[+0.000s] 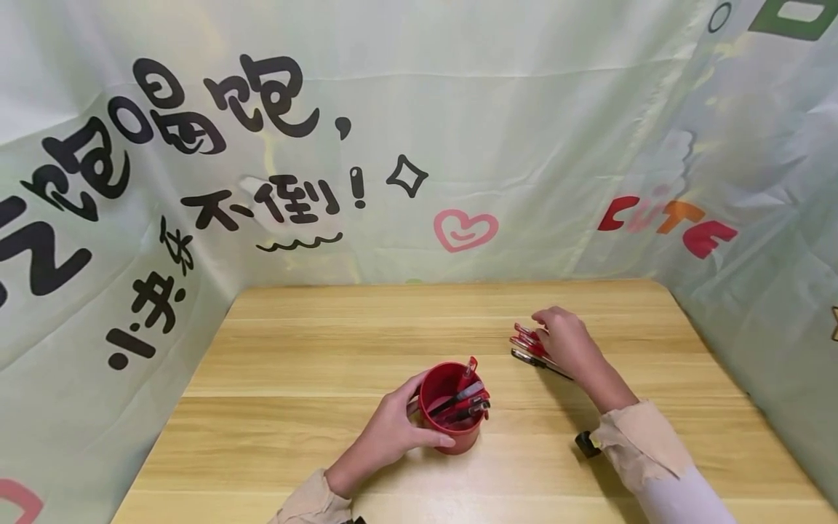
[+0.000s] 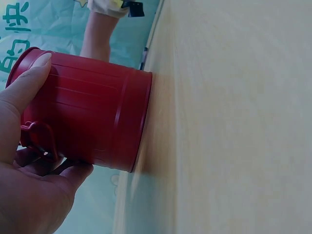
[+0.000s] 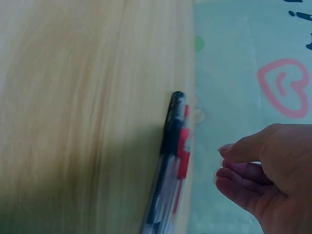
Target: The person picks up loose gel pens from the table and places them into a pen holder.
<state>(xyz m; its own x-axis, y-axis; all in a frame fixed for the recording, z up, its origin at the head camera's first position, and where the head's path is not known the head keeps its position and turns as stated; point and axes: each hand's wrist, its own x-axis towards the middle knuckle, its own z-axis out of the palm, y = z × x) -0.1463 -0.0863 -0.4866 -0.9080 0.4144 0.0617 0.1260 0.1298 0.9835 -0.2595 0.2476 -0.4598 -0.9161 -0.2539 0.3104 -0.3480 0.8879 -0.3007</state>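
A red pen holder [image 1: 463, 437], shaped like a small bucket, stands upright on the table with several red and black pens [image 1: 468, 400] leaning inside. My left hand [image 1: 391, 424] grips its near left side. In the left wrist view the thumb lies along the wall of the holder, and the fingers curve round beside a small side loop [image 2: 41, 136]. My right hand [image 1: 568, 340] hovers over a black pen [image 1: 538, 360] and some red pens [image 1: 524, 340] lying side by side. Its fingers are loosely bent, with nothing between them in the right wrist view [image 3: 243, 178].
The wooden table [image 1: 294, 349] meets a pale green printed cloth [image 1: 393, 109] along its back and sides. Under the right sleeve [image 1: 644, 444] a small black piece [image 1: 587, 444] shows close to the tabletop.
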